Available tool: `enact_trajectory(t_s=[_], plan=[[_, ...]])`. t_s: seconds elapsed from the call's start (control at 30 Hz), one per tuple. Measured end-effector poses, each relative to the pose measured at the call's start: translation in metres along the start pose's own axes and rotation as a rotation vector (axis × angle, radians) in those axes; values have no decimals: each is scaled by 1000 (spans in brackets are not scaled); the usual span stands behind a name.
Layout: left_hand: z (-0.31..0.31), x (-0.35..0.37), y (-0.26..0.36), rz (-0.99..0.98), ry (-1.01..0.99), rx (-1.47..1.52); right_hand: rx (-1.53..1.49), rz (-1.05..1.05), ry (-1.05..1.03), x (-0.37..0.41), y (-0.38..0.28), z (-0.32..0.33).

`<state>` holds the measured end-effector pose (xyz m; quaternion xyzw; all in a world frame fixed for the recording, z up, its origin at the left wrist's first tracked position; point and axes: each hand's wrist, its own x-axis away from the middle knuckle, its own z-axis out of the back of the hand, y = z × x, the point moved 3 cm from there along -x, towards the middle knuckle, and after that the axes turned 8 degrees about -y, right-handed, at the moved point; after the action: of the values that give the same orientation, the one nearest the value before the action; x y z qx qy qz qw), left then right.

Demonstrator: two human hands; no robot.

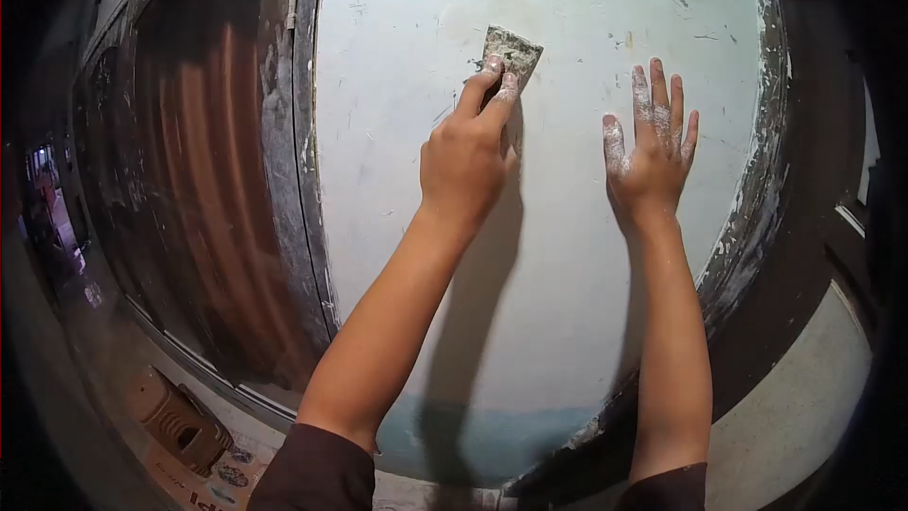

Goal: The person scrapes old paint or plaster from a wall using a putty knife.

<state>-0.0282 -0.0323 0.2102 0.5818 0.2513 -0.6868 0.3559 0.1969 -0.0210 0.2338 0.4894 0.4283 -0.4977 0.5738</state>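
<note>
My left hand (463, 156) is closed round a putty knife (514, 45), thumb and fingers pressed on its blade. The broad end of the blade points up and is coated with pale, crusty residue. It lies against or very close to a pale, scuffed panel (567, 293); contact is hard to judge. The knife's handle is hidden by my hand. Further right, my right hand (650, 151) rests on the same panel with its fingers spread. White powder covers several of its fingers, and it holds nothing.
Dark, white-smeared frame posts (295, 132) border the panel on both sides. Beyond the left post, a brown curtain (222, 180) shows behind dark glass or an opening. A brown plastic stool (180, 421) is at the lower left, by a printed cardboard sheet (213, 487).
</note>
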Motion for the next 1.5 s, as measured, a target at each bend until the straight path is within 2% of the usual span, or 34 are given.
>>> enact_trajectory(t_s=[0.23,0.47,0.7,0.8,0.9,1.0,1.2,1.3,1.37,1.43,1.5], plan=[[-4,93,0,52,-42,57,16,-11,12,1,0,-2],[5,-2,7,27,4,12,17,-7,-2,2,0,2],[-5,74,4,77,-39,105,11,-22,-11,2,-1,2],[-6,43,0,-12,17,65,-5,-25,3,3,-2,2],[1,-15,10,-1,-3,5,-16,-13,13,2,1,2],[1,-18,12,-21,21,22,-25,-4,9,2,1,3],[-12,54,4,52,-25,80,-15,-12,43,2,0,0],[-5,8,15,-5,26,53,-19,-12,29,2,-1,3],[-1,-15,21,22,-13,14,-19,-6,25,2,1,3],[0,-21,22,100,-54,36,-27,-7,13,2,0,3],[-7,6,17,35,12,69,-21,-11,2,2,2,2]])
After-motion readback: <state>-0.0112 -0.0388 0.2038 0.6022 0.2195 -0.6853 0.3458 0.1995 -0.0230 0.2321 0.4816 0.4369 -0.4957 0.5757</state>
